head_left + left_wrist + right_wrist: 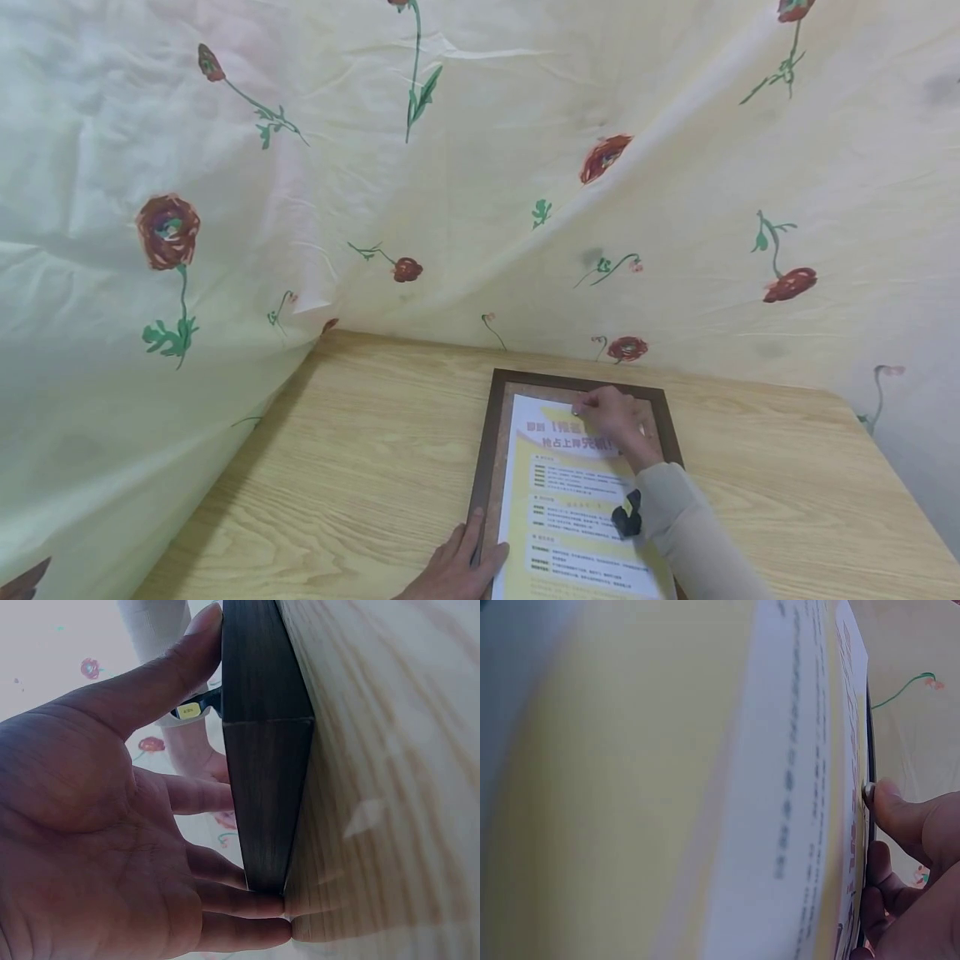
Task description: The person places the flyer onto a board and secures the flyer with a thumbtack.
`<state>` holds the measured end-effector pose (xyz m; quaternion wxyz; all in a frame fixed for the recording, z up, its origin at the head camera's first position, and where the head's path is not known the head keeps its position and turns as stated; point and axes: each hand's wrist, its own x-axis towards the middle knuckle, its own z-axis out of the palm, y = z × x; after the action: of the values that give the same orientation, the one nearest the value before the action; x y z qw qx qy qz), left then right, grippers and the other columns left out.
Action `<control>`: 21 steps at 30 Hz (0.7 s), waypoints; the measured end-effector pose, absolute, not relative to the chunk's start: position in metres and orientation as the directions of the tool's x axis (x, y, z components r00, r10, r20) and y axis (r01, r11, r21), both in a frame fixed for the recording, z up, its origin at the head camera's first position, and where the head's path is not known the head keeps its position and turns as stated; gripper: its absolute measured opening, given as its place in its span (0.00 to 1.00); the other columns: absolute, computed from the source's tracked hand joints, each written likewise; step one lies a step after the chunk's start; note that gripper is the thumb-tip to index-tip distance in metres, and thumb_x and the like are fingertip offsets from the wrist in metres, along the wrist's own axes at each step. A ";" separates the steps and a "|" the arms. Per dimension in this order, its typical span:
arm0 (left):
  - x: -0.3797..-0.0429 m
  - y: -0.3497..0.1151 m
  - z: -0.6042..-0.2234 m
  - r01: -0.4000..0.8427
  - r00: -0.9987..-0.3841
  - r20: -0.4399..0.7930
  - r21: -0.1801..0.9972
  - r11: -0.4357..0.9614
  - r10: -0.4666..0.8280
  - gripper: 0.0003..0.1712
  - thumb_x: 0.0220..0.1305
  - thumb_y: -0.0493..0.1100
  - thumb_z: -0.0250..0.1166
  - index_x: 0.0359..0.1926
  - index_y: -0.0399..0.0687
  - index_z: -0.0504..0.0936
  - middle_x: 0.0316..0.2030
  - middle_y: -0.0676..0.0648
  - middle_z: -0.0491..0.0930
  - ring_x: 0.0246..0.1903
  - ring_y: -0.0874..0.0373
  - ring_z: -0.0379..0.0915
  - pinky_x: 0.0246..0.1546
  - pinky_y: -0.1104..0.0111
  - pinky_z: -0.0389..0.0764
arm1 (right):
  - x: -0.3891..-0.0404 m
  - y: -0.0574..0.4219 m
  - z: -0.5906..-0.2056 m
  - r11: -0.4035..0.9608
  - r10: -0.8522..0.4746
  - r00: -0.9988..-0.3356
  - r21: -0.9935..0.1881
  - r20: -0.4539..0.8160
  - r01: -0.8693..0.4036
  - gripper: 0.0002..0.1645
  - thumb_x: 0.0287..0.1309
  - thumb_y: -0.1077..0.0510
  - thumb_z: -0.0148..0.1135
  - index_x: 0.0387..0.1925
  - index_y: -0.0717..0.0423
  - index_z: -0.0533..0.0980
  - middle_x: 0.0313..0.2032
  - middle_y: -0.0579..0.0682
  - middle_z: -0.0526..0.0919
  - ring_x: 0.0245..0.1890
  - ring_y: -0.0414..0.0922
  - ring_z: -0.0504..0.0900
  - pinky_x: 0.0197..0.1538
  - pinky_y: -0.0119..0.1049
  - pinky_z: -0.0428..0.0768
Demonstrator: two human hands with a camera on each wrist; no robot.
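Note:
A corkboard in a dark wooden frame [486,450] lies on the table, with a printed white and yellow poster [555,483] spread over it. My right hand [615,421] is at the poster's top edge, its thumb tip against a small metallic thumbtack [868,793]. The other right-hand fingers [881,870] are curled close to the board's surface. Along the frame's left side, my left hand [457,562] rests with its thumb at the poster's edge. In the left wrist view, the left fingers [240,904] extend straight against the frame's dark side and reach the tabletop.
The board lies on a light wood-grain table [360,433]. A pale cloth with printed red flowers [465,192] hangs behind and along the left side. A black strap-like piece [627,513] sits by the right sleeve [690,525], over the poster.

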<state>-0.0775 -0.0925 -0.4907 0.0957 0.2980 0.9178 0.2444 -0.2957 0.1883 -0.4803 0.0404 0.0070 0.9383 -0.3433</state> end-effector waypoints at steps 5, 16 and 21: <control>-0.078 -0.093 -0.491 0.484 -0.807 -0.046 0.520 0.704 0.589 0.50 0.58 0.74 0.59 0.71 0.48 0.63 0.71 0.25 0.48 0.62 0.22 0.57 0.46 0.31 0.70 | -0.298 0.189 -0.483 0.761 -0.009 -0.996 -0.647 -0.084 0.048 0.09 0.63 0.56 0.65 0.38 0.58 0.86 0.32 0.50 0.84 0.35 0.50 0.74 0.49 0.55 0.63; -0.077 -0.093 -0.490 0.484 -0.807 -0.047 0.518 0.706 0.588 0.50 0.58 0.74 0.59 0.71 0.48 0.63 0.71 0.25 0.48 0.62 0.22 0.57 0.46 0.31 0.70 | -0.299 0.188 -0.484 0.765 0.008 -0.998 -0.642 -0.055 0.041 0.09 0.63 0.57 0.66 0.39 0.59 0.84 0.34 0.52 0.84 0.37 0.52 0.76 0.52 0.59 0.64; -0.078 -0.093 -0.490 0.482 -0.807 -0.046 0.524 0.702 0.589 0.50 0.59 0.74 0.59 0.71 0.48 0.63 0.71 0.24 0.48 0.61 0.21 0.57 0.45 0.31 0.70 | -0.299 0.186 -0.483 0.773 0.032 -0.998 -0.632 -0.060 0.063 0.08 0.62 0.57 0.67 0.37 0.58 0.83 0.34 0.52 0.84 0.39 0.54 0.74 0.55 0.63 0.57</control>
<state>-0.0776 -0.0929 -0.4903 0.1055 0.2921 0.9165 0.2521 -0.2989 0.1857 -0.4830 0.0228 0.0254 0.9412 -0.3362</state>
